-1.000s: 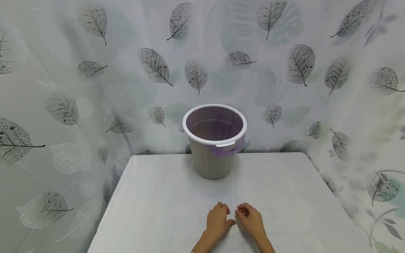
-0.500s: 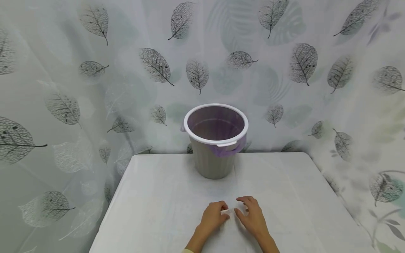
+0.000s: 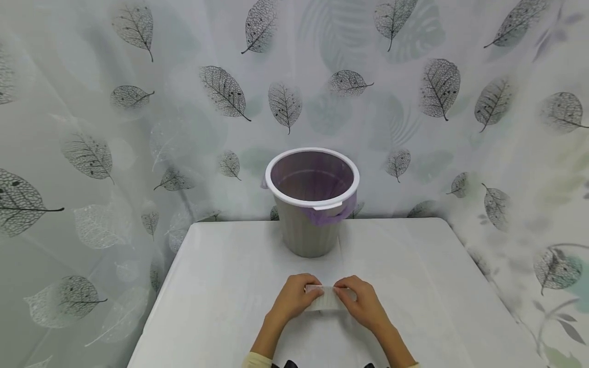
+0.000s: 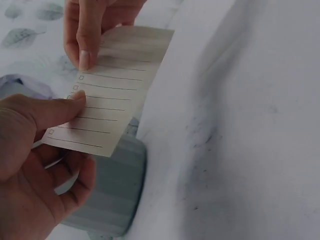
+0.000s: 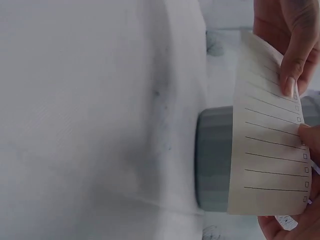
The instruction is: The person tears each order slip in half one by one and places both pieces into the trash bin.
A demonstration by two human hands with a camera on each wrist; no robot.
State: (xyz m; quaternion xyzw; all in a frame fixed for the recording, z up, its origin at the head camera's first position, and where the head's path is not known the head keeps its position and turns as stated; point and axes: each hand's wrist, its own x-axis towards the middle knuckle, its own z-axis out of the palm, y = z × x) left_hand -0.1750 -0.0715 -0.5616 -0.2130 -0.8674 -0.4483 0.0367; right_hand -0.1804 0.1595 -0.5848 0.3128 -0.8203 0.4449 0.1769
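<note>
A small slip of lined paper (image 3: 324, 300) with a column of tiny checkboxes is held up above the table by both hands. My left hand (image 3: 293, 297) pinches it along its far edge, thumb on the printed face. Beside it, my right hand (image 3: 362, 302) pinches the same edge between thumb and fingers. The left wrist view shows the paper (image 4: 117, 100) slightly curved, the left thumb lying over the checkbox side. In the right wrist view the ruled lines of the paper (image 5: 272, 145) face the camera; the right hand is partly cut off at the right edge.
A grey bin (image 3: 309, 230) with a white rim and purple handles stands upright at the back of the table, beyond the hands. The white-covered table (image 3: 221, 286) extends to both sides. A leaf-print curtain (image 3: 184, 133) hangs behind and at the sides.
The paper has come up off the table and now stretches between both hands. Both hands have moved forward, toward the bin, and the right fingers have closed on the paper's edge.
</note>
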